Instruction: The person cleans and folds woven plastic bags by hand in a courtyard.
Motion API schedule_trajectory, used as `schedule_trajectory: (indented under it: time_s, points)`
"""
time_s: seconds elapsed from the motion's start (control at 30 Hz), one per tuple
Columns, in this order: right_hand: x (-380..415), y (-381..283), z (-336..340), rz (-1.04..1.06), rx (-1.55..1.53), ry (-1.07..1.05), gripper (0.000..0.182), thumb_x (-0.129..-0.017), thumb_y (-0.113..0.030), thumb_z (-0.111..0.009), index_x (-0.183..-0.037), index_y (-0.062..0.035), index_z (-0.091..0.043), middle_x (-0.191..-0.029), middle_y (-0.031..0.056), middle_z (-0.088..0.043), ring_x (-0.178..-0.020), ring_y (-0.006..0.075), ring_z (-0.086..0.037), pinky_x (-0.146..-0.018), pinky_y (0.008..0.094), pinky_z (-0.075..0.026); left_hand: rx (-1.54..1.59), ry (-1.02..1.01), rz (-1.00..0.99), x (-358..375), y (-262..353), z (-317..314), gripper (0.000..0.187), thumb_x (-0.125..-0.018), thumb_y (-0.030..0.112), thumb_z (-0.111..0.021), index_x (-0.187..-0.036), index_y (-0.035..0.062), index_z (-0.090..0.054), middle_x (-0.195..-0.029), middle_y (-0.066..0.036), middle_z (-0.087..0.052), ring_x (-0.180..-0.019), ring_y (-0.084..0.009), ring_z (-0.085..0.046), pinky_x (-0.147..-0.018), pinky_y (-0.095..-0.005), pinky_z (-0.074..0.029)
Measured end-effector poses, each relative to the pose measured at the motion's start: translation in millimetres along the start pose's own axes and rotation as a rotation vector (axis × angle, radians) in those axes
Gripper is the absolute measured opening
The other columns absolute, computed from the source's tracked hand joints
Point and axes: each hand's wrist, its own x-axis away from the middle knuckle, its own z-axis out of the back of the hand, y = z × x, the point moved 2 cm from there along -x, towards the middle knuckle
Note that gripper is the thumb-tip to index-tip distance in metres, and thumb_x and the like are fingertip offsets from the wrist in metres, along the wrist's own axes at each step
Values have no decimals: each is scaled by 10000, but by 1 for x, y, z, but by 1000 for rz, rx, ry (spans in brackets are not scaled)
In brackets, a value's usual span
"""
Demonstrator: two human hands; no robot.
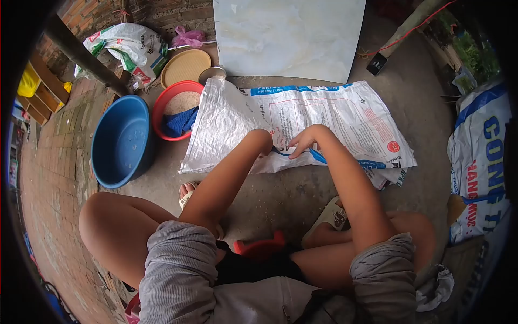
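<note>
A white woven plastic sack (329,116) with blue bands and printed text lies flat on the floor in front of me. My left hand (263,143) is bent down at the sack's near edge; its fingers are mostly hidden behind the wrist. Just to the right, my right hand (305,139) rests on the same edge with its fingers apart, close to a dark blue strip. To the left of the sack, a red basin (157,110) holds pale grains and a blue cloth (181,123).
A large blue tub (121,141) stands at the left. Behind it are a tan round tray (186,67), a metal bowl (212,73) and a filled white bag (132,48). A pale marbled board (288,38) stands at the back. Another printed sack (480,162) is at the right.
</note>
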Motion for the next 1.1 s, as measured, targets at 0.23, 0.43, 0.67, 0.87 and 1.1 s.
schedule_trajectory:
  time_s: [0.23,0.43,0.67,0.87,1.1]
  points:
    - [-6,-2,15,366,-696,495,880,-804,-807,-379,-1499,-284,-250,-1550,132,-223,-1390,328,-297,-1105,495,-270,-154,232,-112,81,56,44,256,-735,124,-624,-953,39,-730,-996,-138,-700,-919,-308,-670,-775,-411,-522]
    - [-60,-19,-12,456,-556,568,794,-857,-697,-436,-1437,-156,-394,-1466,111,-387,-1266,256,-460,-998,435,-410,-380,-113,36,9,80,11,240,-706,83,-618,-915,16,-716,-961,-171,-696,-888,-343,-668,-724,-433,-527]
    - [-65,-24,-38,64,-661,405,676,-886,-619,-467,-1367,-145,-488,-1357,138,-499,-1154,243,-537,-937,393,-447,-37,109,-380,104,27,45,365,-856,299,-611,-1176,123,-631,-1071,-127,-674,-1001,-323,-619,-872,-409,-462]
    - [-91,0,-13,226,-695,41,630,-908,-566,-479,-1318,-91,-533,-1325,150,-542,-1180,230,-539,-962,374,-438,137,327,-220,89,-28,42,332,-869,307,-597,-1157,150,-653,-1093,-113,-672,-1014,-310,-626,-861,-409,-478]
    - [31,36,36,221,-327,141,777,-795,-496,-716,-1385,-68,-450,-1370,88,-509,-1233,199,-471,-1032,309,-341,353,698,348,75,-109,21,274,-852,244,-572,-1103,245,-682,-1116,-64,-670,-1035,-286,-633,-843,-408,-512]
